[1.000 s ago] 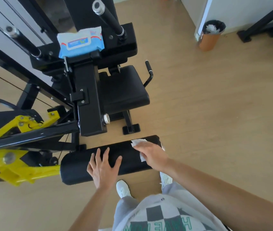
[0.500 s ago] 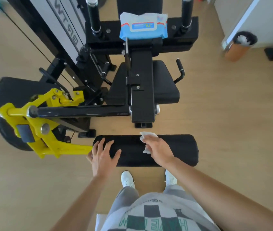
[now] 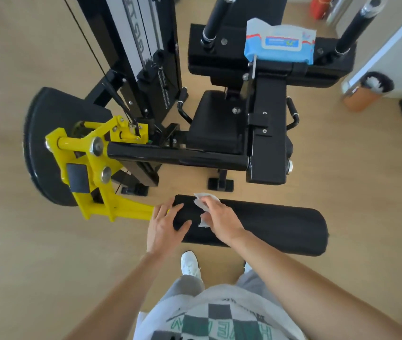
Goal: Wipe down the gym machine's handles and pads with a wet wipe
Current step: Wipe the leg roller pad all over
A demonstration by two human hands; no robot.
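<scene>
A long black roller pad (image 3: 276, 228) lies crosswise in front of me, fixed to a yellow bracket (image 3: 97, 173) on the black gym machine. My right hand (image 3: 222, 220) presses a white wet wipe (image 3: 203, 204) onto the pad near its left end, with the wipe showing past the fingers. My left hand (image 3: 164, 223) rests flat on the pad's left end, fingers spread. Beyond the pad are the black seat (image 3: 215, 121) with two small side handles (image 3: 293, 111) and two upright black bars (image 3: 215, 18).
A blue pack of wet wipes (image 3: 280, 44) lies on the machine's upper pad. A black weight plate (image 3: 47, 143) hangs at the left. An orange bin (image 3: 364, 93) with a dark liner stands on the wood floor at the right. My white shoe (image 3: 190, 263) is under the pad.
My right hand has slid the wipe leftward along the roller pad, close to my left hand. My view has swung so the machine sits more to the right.
</scene>
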